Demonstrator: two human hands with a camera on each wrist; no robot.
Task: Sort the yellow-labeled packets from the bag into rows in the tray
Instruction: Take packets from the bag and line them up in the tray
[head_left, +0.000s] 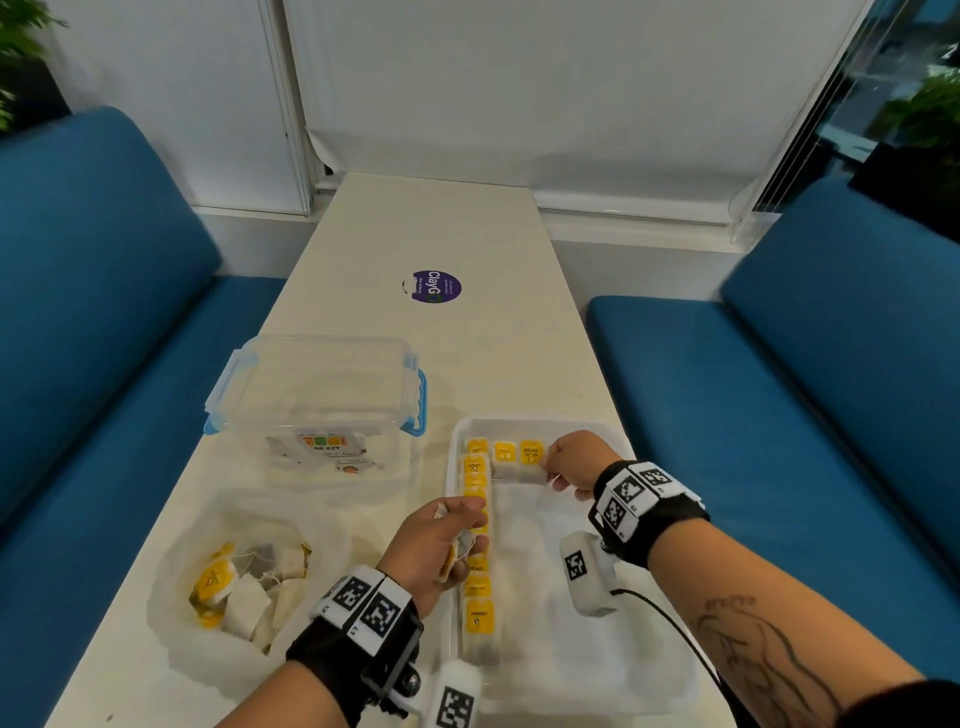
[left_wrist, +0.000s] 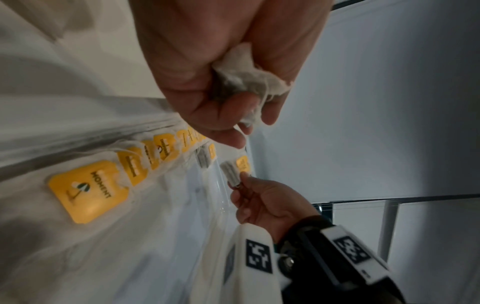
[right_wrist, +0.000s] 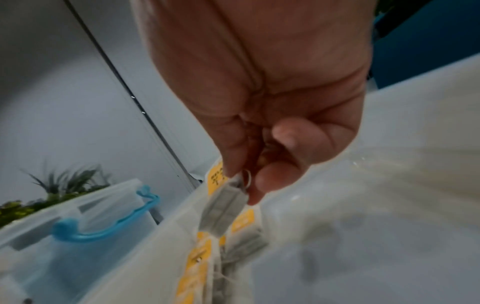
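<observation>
**Packets lined up in the tray, both hands holding one**

Wrist straps with black-and-white markers fill the bottom of the head view, one on each forearm.

Yellow-labeled packets sit in the white tray (head_left: 597, 670): one column (head_left: 478, 551) runs down its left side, and a short row (head_left: 506, 457) lies along its far edge. The middle of the column is hidden behind the left hand (head_left: 434, 545), and most label print is too small to read; the nearest one reads "MOMENT" in the left wrist view.

That left hand hovers over the column with fingers curled round a crumpled pale packet (left_wrist: 249, 76). Its label cannot be seen, since the palm covers most of it.

Farther back, the right hand (head_left: 574, 465) is at the right end of the far row, thumb and fingertips pinching the end of a packet (head_left: 532, 460) marked "RELAX". In the right wrist view the pinch is blurred, and whether the packet rests on the tray floor cannot be told.

Left of the tray, an open clear bag (head_left: 234, 587) holds a loose heap of more packets, some showing yellow, others only pale paper. Beyond the bag stands a clear lidded box (head_left: 317, 395) with blue clips; its contents are hard to make out. A purple round sticker (head_left: 437, 286) lies farther up the white table (head_left: 426, 223), with blue benches (head_left: 810, 395) on both sides.
</observation>
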